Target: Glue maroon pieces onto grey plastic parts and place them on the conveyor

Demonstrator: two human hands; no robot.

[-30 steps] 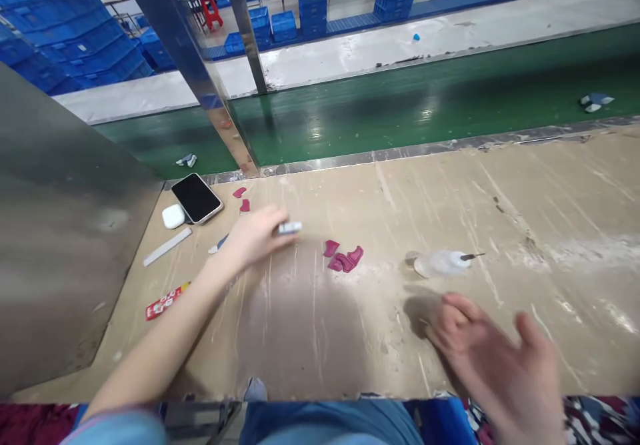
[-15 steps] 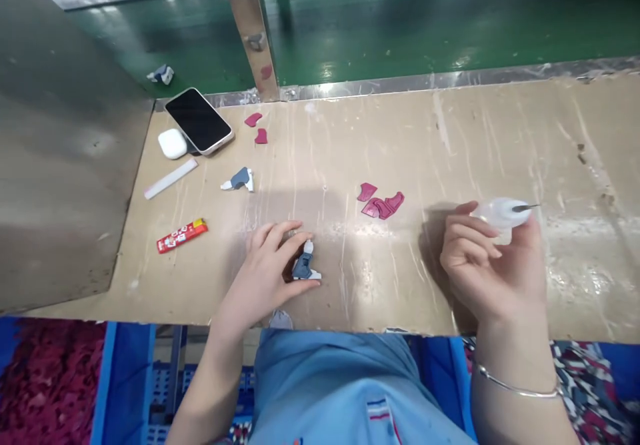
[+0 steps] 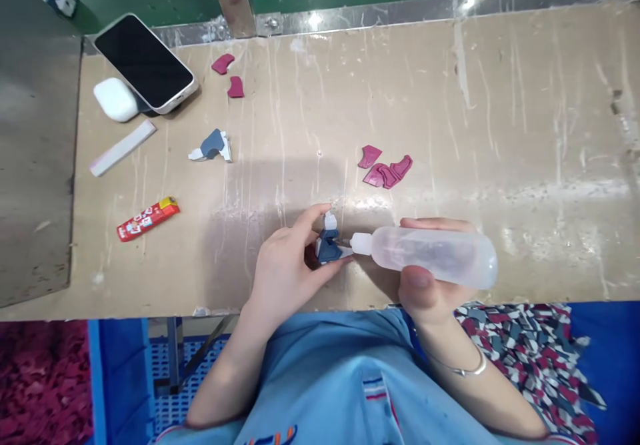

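My left hand (image 3: 290, 265) pinches a small blue-and-white plastic piece (image 3: 329, 245) between thumb and index finger, low over the table. In my right hand (image 3: 425, 285) is a translucent squeeze bottle (image 3: 435, 251), tipped on its side with its nozzle pointing left. The thin tip reaches the piece's right side; whether they touch I cannot make out. Several maroon pieces (image 3: 385, 173) lie just beyond the hands. A similar blue-and-white piece (image 3: 213, 145) rests farther left.
On the left of the table (image 3: 280, 118) are a phone (image 3: 145, 61), a white case (image 3: 115, 99), a white strip (image 3: 123, 148) and a red packet (image 3: 148, 219). Two maroon pieces (image 3: 223, 63) lie near the back. Below the front edge, bins hold maroon parts (image 3: 45, 378) and mixed parts (image 3: 530, 358).
My right hand has swung left with the bottle and turned it, bringing its tip to the piece. The left hand keeps its pinch. The view has shifted closer over the table.
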